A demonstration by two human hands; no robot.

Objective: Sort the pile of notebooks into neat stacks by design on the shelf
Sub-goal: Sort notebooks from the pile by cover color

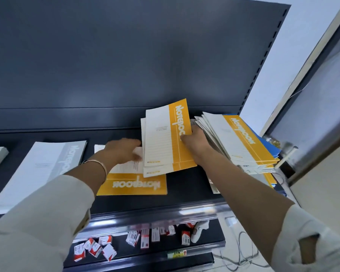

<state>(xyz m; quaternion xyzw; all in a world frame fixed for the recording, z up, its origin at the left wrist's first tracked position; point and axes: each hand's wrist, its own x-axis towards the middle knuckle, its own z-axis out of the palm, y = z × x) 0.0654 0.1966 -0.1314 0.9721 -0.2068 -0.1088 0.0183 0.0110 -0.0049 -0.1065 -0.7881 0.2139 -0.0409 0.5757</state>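
The right hand point(197, 143) pinches two yellow-banded notebooks point(165, 138) by their right edge, just above the shelf point(185, 191). Their long axis runs away from the person, with "Notebook" along the band and "A5" at the near corner. The left hand point(122, 151), fingers straight, touches their left edge. Beneath lies another yellow notebook point(133, 185), set crosswise, its title upside down.

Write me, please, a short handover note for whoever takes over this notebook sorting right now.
Right hand grips two orange notebooks above the shelf.
Left hand lies on the flat orange notebook, fingers at the held pair's edge.
Done: grey stack on the left.
Left: set the pair down with the flat one, then sort the mixed pile on the right.
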